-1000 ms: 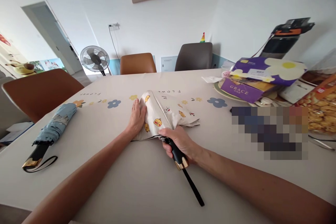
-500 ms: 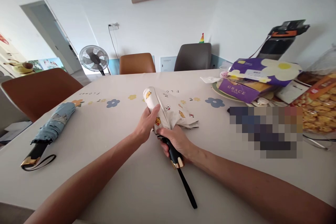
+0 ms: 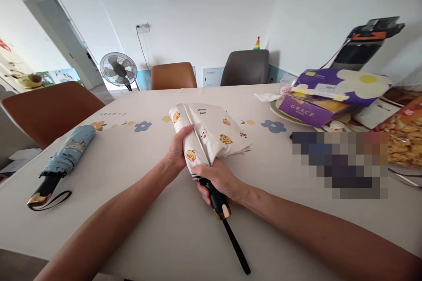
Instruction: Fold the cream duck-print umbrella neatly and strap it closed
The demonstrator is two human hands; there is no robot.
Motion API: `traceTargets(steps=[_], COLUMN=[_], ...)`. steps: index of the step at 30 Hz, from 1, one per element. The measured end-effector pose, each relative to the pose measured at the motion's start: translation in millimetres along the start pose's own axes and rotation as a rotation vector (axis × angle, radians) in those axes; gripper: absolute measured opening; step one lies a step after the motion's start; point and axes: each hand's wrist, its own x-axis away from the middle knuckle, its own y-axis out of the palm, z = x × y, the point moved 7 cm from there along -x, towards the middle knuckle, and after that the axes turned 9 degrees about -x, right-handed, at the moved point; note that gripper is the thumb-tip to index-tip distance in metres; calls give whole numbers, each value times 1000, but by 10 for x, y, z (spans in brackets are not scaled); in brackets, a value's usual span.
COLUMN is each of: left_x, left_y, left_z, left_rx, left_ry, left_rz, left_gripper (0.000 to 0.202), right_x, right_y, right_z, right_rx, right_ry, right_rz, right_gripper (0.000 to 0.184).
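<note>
A white folding umbrella (image 3: 216,134) with yellow duck prints lies collapsed between both hands, its fabric loose and fanned out to the right. Its black handle with a gold end points toward me, and a black wrist strap hangs from it. My left hand (image 3: 180,147) grips the left side of the fabric, thumb on top and fingers hidden beneath. My right hand (image 3: 220,180) closes around the lower fabric and the top of the handle. To the left lies a blue folded umbrella (image 3: 70,151) with a black and gold handle.
A purple tissue box (image 3: 303,107) sits on a plate at the right, near a bag of snacks (image 3: 405,140) and a dark bottle (image 3: 359,48). A blurred patch covers something on the right. Chairs (image 3: 173,75) and a fan (image 3: 118,69) stand beyond the table (image 3: 148,237).
The umbrella's fabric has turned and spread wider, showing more duck prints. My left hand has shifted slightly left with it. The right hand keeps its hold. The view has shifted slightly.
</note>
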Motion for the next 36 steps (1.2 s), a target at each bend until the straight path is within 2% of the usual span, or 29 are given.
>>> traceTargets(steps=[6,9,12,15,18,20,23,25,29,36], left_x=[-5,19,61,70,16,-25,-5,11,-8,-47], left_y=[-94,-135,-134,-105,-90,-190,-392,-439,-496,-683], left_z=[35,65,40,19,45,123,334,431,546,794], left_rx=[-33,-51,-78,-101,-212,-414,-791,-970,-1104,-1042], left_ry=[23,30,-29,-46,11,99,261,321,405,445], left_rz=[107,177,211,177,91,182,506,610,625,701], left_gripper=[38,36,39,40,46,56,72,74,69,49], right_x=[-13,-1,18,28,19,8,-9,-18,-24,-10], right_y=[-4,-12,10,25,9,11,25,34,41,39], right_z=[-3,-33,-32,-14,5,13,30,49,103,123], right_rx=[-81,-63,-91,-131,-170,-263,-409,-448,-449,-433], right_ry=[9,34,84,88,41,7,6,33,116,164], right_rz=[97,68,16,20,72,68,15,-24,-66,-82], right_gripper=[24,30,29,22,21,21,19,19,22,24])
